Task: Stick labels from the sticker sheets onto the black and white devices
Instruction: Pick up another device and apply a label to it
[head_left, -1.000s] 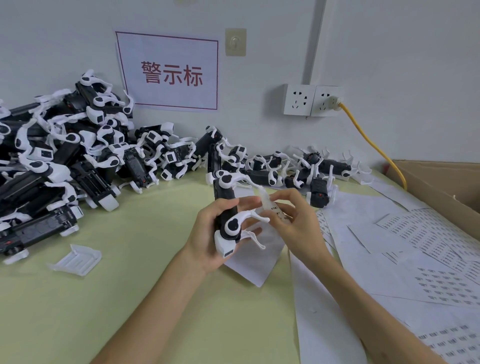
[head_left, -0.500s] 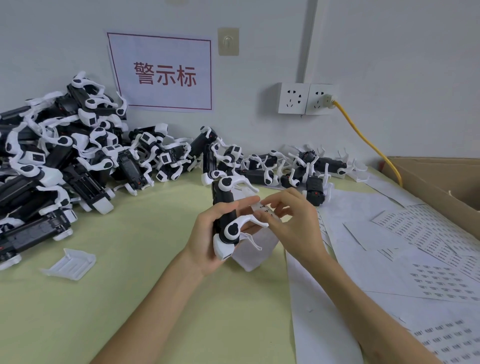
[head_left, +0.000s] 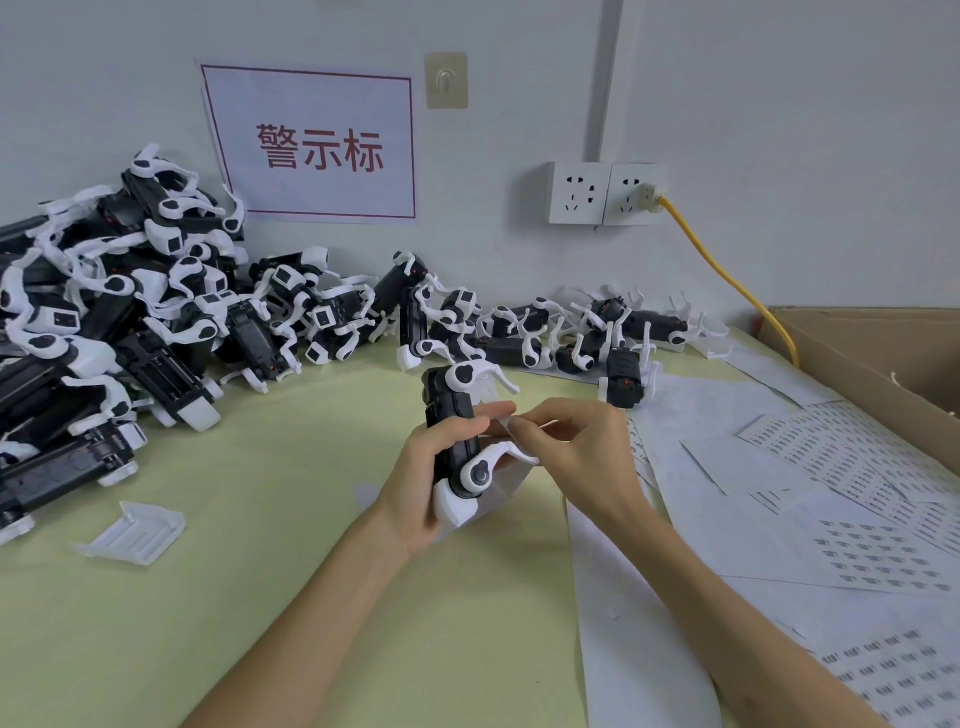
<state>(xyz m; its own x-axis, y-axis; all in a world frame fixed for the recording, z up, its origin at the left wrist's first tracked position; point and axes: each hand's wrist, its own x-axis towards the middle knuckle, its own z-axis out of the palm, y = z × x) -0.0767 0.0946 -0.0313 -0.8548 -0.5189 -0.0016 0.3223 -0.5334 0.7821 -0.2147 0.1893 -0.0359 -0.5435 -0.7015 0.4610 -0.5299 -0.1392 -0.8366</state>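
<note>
My left hand (head_left: 421, 478) grips a black and white device (head_left: 457, 431) upright above the green table, thumb across its black body. My right hand (head_left: 576, 452) pinches a small white label (head_left: 501, 425) at its fingertips, right against the device's side near my left thumb. A big heap of the same devices (head_left: 130, 322) fills the left back of the table, and a smaller row of devices (head_left: 561, 338) lies along the wall. Sticker sheets (head_left: 857, 551) with rows of small printed labels are spread over the right side.
A loose white plastic cover (head_left: 132, 530) lies on the green table (head_left: 260, 597) at the left front. A cardboard box (head_left: 883, 353) stands at the right edge. A yellow cable (head_left: 727, 280) runs from the wall socket (head_left: 602, 192) down behind the box.
My right hand's fingertips have closed in on the device's side with the label. The device and both hands stayed almost in place while the view shifted slightly.
</note>
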